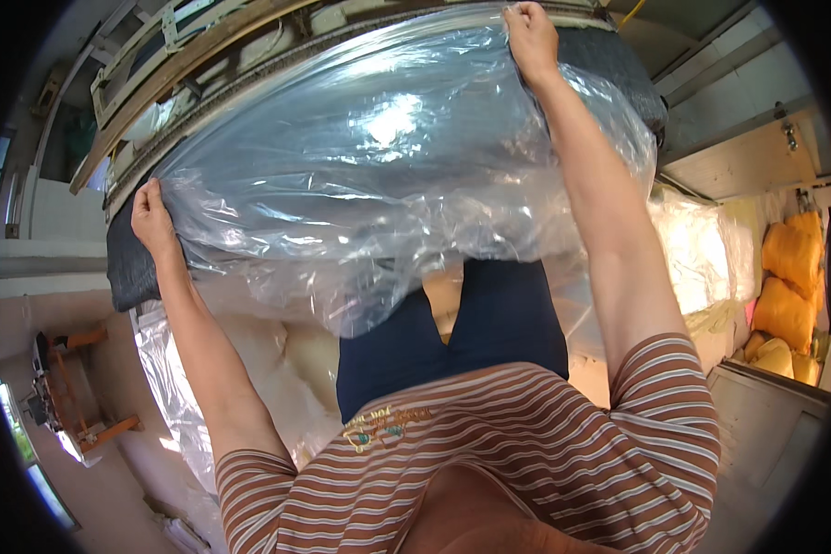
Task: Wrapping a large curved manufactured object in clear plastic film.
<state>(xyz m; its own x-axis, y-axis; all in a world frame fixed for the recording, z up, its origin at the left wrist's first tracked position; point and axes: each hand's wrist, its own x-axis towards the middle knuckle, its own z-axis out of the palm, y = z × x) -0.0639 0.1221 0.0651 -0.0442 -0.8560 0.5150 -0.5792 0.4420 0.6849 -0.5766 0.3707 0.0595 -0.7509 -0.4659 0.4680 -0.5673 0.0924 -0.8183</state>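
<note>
Indoors, viewed downward past a striped shirt and navy trousers. Clear plastic sheet spreads between the left hand and right hand, long axis crosswise, slanting farther away rightward. Arms reach forward, hands wide apart, each pinching the sheet. Beyond them runs a wooden rail.

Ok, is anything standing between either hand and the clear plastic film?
Nothing visible is in the way: the left hand and right hand both grip the clear plastic film directly.
</note>
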